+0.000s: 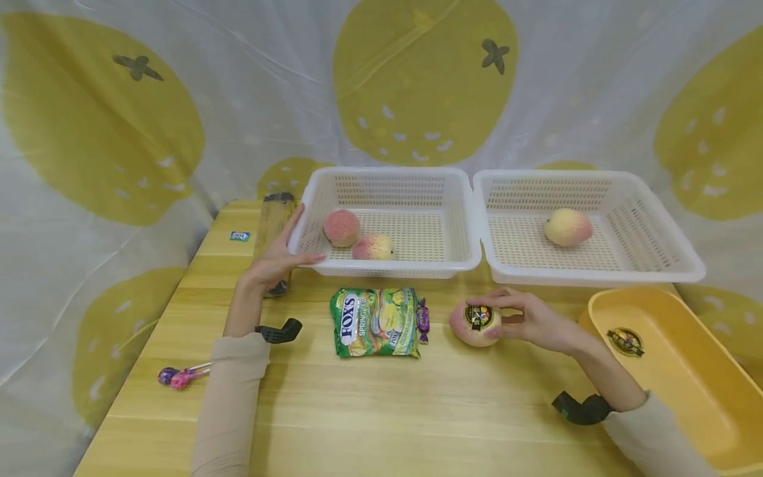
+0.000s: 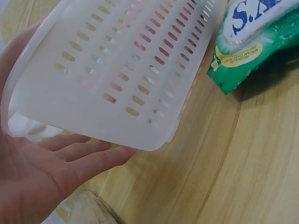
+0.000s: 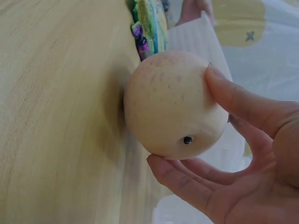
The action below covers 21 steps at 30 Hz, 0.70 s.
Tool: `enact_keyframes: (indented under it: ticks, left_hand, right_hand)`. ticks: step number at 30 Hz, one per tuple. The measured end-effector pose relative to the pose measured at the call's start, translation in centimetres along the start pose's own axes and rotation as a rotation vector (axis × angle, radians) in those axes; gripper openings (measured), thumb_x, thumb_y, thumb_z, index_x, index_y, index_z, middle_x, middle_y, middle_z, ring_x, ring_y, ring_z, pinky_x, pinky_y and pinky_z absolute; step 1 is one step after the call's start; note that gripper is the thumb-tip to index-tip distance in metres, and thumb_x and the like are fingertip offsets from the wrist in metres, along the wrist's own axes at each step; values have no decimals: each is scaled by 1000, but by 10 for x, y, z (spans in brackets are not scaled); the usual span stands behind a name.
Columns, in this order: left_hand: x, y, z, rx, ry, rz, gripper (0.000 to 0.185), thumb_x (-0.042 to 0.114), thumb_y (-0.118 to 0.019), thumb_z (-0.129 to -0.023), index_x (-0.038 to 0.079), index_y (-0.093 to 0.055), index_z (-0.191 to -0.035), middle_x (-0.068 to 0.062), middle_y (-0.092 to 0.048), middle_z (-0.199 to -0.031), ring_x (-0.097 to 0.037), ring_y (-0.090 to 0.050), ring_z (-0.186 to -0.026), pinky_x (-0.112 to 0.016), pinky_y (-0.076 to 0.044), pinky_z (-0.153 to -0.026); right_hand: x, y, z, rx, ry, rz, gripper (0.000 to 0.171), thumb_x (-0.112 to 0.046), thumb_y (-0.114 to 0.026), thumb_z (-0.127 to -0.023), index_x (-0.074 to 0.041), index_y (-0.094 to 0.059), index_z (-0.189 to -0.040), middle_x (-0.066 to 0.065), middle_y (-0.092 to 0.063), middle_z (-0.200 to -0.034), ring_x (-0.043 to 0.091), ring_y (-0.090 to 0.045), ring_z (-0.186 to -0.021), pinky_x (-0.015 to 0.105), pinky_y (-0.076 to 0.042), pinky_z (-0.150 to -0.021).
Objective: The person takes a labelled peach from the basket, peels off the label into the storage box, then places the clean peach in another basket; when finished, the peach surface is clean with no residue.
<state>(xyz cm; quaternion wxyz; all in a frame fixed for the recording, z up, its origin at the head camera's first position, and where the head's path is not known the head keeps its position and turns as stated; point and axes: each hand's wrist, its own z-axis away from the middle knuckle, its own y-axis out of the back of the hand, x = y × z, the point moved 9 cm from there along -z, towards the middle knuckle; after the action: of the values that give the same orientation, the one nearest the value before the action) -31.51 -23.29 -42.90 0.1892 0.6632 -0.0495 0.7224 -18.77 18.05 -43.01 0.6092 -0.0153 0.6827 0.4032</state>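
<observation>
Head view: right hand (image 1: 539, 322) gripping stickered peach (image 1: 475, 324) on the surface, 5 o'clock of left basket (image 1: 453, 192); looks like mid-pickup, lift needed next. Left hand (image 1: 275, 260) bracing that basket's corner, fingers (image 1: 311, 258) straight.

Left wrist: flat fingers (image 2: 96, 161) under basket rim (image 2: 117, 84); contents only blurred through slots.

Right wrist: fingers (image 3: 196, 184) and thumb curled round peach (image 3: 170, 105); sticker hidden.
</observation>
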Motion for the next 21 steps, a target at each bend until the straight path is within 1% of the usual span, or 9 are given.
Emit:
enact_keyframes:
  ticks: [5, 6, 8, 11, 13, 15, 17, 19, 21]
  left_hand:
    - [4, 1, 1, -5, -20, 1, 117, -2, -74, -90, 35, 6, -167, -15, -15, -173, -45, -38, -147, -17, -53, -94]
    - [6, 1, 2, 2, -29, -19, 118, -1, -75, -90, 35, 8, -166, -15, -17, -172, -45, -39, -146, -19, -53, -96]
    - [13, 2, 5, 31, -61, -86, 120, 3, -77, -89, 36, 10, -166, -15, -19, -172, -44, -41, -145, -28, -52, -102]
    - [38, -1, 14, 112, -144, -214, 124, 11, -84, -86, 41, 7, -164, -3, -12, -176, -34, -29, -155, -48, -40, -119]
    - [64, -11, 25, 169, -234, -278, 125, 11, -88, -82, 43, 0, -165, 3, -13, -175, -31, -24, -158, -61, -33, -121]
    - [90, -32, 40, 186, -318, -315, 122, 11, -90, -79, 43, -10, -165, 9, -12, -175, -26, -18, -160, -67, -29, -121]
    - [114, -64, 56, 136, -399, -325, 117, 9, -91, -78, 39, -19, -165, 8, -21, -173, -25, -23, -159, -65, -29, -122]
    - [131, -105, 71, 25, -470, -315, 110, 8, -91, -78, 32, -27, -165, 5, -29, -171, -23, -28, -158, -60, -30, -124]
    - [136, -148, 82, -103, -499, -305, 103, 10, -89, -80, 27, -31, -163, 6, -30, -171, -18, -25, -159, -52, -26, -128]
  right_hand:
    - [-2, 0, -1, -4, 7, -1, 58, -24, -81, -88, -20, -63, -144, 8, -61, -143, -1, -53, -125, 27, -54, -98]
    - [-2, 1, -1, -5, 7, 0, 58, -24, -81, -89, -20, -63, -144, 8, -60, -144, 0, -53, -125, 26, -53, -99]
    - [-1, 1, -1, -6, 5, 16, 57, -26, -80, -89, -22, -63, -144, 7, -60, -145, 1, -52, -126, 26, -52, -100]
    - [0, 2, -1, -5, 4, 33, 57, -27, -79, -90, -24, -63, -145, 5, -61, -145, 1, -53, -127, 26, -51, -101]
    - [1, 2, -1, -5, 3, 28, 57, -27, -79, -90, -24, -63, -145, 5, -61, -145, 0, -53, -127, 25, -51, -101]
    - [2, 2, -1, -6, 2, 16, 57, -27, -79, -90, -24, -62, -145, 6, -60, -146, -1, -53, -128, 25, -51, -101]
    - [4, 2, -1, -7, -4, 3, 56, -27, -79, -91, -25, -63, -144, 7, -60, -146, -3, -53, -127, 25, -52, -101]
    - [4, 1, -1, -5, -6, -6, 56, -28, -79, -91, -24, -63, -144, 8, -60, -148, -5, -53, -128, 25, -52, -101]
    - [5, 1, -2, 0, -5, -21, 55, -27, -79, -91, -24, -63, -144, 8, -61, -148, -6, -53, -129, 26, -52, -102]
